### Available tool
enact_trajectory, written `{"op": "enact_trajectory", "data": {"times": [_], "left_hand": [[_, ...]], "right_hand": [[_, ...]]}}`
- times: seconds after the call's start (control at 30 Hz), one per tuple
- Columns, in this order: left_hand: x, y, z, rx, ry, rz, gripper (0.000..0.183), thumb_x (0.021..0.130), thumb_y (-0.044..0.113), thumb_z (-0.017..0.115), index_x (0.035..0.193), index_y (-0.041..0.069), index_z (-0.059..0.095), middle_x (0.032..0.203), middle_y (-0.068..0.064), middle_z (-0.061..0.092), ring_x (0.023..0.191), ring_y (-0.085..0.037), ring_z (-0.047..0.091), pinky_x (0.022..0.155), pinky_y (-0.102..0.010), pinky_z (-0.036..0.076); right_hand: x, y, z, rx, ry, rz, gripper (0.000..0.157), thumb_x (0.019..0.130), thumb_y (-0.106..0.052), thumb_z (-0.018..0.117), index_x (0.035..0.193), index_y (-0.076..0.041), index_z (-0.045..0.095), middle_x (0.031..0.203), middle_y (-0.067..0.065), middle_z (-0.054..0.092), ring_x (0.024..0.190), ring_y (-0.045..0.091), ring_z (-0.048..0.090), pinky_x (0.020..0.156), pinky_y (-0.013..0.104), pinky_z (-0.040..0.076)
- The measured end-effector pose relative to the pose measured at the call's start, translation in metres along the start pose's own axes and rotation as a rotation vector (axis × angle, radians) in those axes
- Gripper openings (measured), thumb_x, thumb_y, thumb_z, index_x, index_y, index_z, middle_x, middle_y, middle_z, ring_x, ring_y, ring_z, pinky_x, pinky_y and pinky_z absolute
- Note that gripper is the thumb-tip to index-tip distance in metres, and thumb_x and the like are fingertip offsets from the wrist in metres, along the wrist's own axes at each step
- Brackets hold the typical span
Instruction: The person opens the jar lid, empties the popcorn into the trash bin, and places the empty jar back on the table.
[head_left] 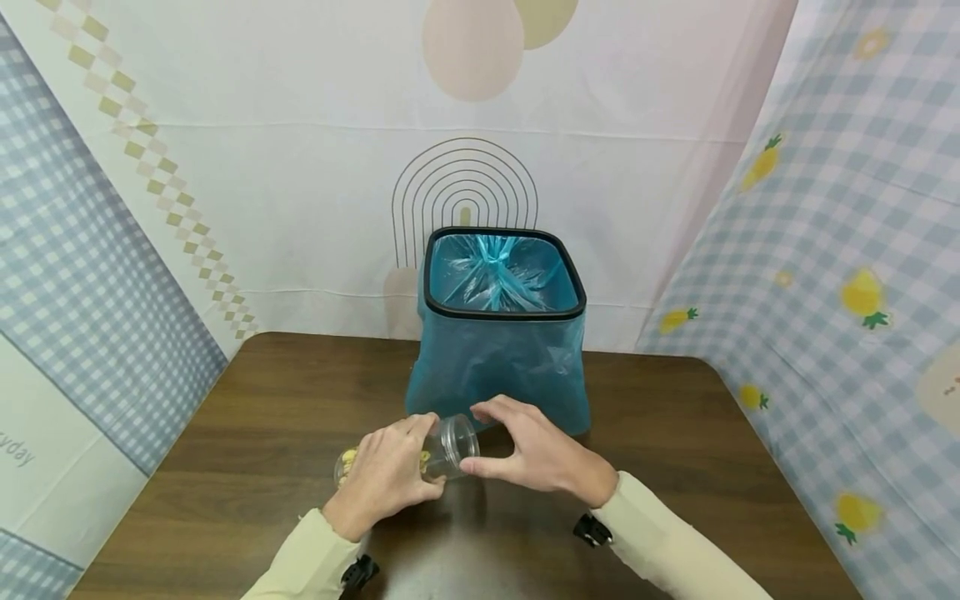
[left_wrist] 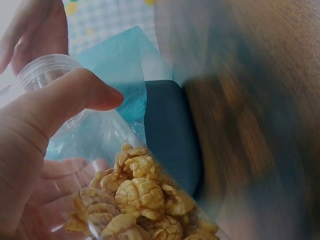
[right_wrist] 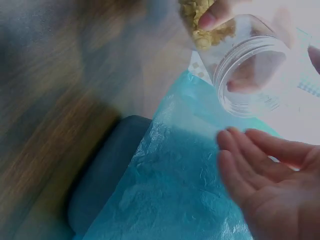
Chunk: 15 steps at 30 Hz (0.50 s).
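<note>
My left hand (head_left: 386, 467) grips a clear jar (head_left: 451, 442) round its body, with the thumb on one side and the fingers on the other. The jar lies tilted on its side, its uncovered mouth towards the right. Caramel-coloured popcorn (left_wrist: 140, 195) fills its bottom end. Beside the mouth is my right hand (head_left: 528, 450), fingers and thumb spread apart with nothing between them. In the right wrist view its fingertips (right_wrist: 232, 137) are a little way off the jar's threaded rim (right_wrist: 225, 95). Whether the jar touches the table is unclear.
Just behind the hands stands a blue bin (head_left: 498, 358) with a black rim, lined with a knotted blue plastic bag (head_left: 495, 258). It stands on a brown wooden table (head_left: 300, 392). Patterned cloths (head_left: 825, 250) hang at the back and both sides.
</note>
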<state>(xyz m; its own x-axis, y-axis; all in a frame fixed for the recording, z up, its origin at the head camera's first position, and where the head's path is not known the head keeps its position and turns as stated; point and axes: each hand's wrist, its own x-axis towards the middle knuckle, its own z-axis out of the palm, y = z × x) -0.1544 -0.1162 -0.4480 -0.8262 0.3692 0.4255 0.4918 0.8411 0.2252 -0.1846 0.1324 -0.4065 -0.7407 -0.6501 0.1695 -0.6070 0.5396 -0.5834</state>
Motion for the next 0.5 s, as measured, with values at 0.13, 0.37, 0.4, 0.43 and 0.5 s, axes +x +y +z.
{"op": "enact_trajectory", "data": {"times": [0.13,0.37,0.4,0.43,0.5], "left_hand": [[-0.0003,0.0002,-0.0002,-0.001,-0.004,-0.007,0.077,0.061,0.038,0.099,0.123,0.007,0.066,0.099,-0.002,0.075,0.073,-0.01,0.065,0.061,-0.029,0.058],[0.0012,0.0011,-0.0002,0.023,0.004,-0.001,0.077,0.061,0.038,0.099,0.123,0.006,0.067,0.102,-0.004,0.076,0.075,-0.012,0.068,0.062,-0.03,0.059],[0.0013,0.0011,0.0,0.026,0.005,0.0,0.076,0.061,0.038,0.098,0.123,0.006,0.067,0.103,-0.004,0.076,0.076,-0.012,0.068,0.062,-0.03,0.059],[0.0014,0.0009,0.0002,0.028,0.007,0.002,0.077,0.061,0.039,0.098,0.123,0.007,0.067,0.104,-0.004,0.076,0.076,-0.012,0.068,0.062,-0.03,0.059],[0.0011,0.0005,0.0004,0.031,0.013,0.007,0.077,0.061,0.041,0.098,0.123,0.007,0.067,0.104,-0.003,0.076,0.076,-0.012,0.068,0.063,-0.03,0.059]], "right_hand": [[0.0028,0.0002,0.002,0.032,-0.022,0.091,0.064,0.094,-0.056,0.073,0.133,-0.005,0.067,0.119,0.008,0.07,0.111,0.024,0.068,0.099,0.047,0.059],[0.0055,0.0021,0.0049,0.064,-0.032,0.078,0.056,0.094,-0.055,0.074,0.128,-0.011,0.068,0.115,0.0,0.069,0.106,0.016,0.066,0.097,0.045,0.06],[0.0056,0.0025,0.0048,0.065,-0.031,0.062,0.055,0.094,-0.054,0.075,0.129,-0.012,0.068,0.115,-0.002,0.069,0.106,0.014,0.066,0.097,0.044,0.06],[0.0055,0.0035,0.0049,0.062,-0.029,0.043,0.055,0.094,-0.053,0.076,0.13,-0.012,0.067,0.116,-0.003,0.068,0.106,0.011,0.065,0.097,0.044,0.06],[0.0055,0.005,0.0045,0.059,-0.028,0.0,0.056,0.093,-0.05,0.078,0.133,-0.014,0.065,0.119,-0.005,0.068,0.108,0.012,0.066,0.099,0.044,0.06]]}}
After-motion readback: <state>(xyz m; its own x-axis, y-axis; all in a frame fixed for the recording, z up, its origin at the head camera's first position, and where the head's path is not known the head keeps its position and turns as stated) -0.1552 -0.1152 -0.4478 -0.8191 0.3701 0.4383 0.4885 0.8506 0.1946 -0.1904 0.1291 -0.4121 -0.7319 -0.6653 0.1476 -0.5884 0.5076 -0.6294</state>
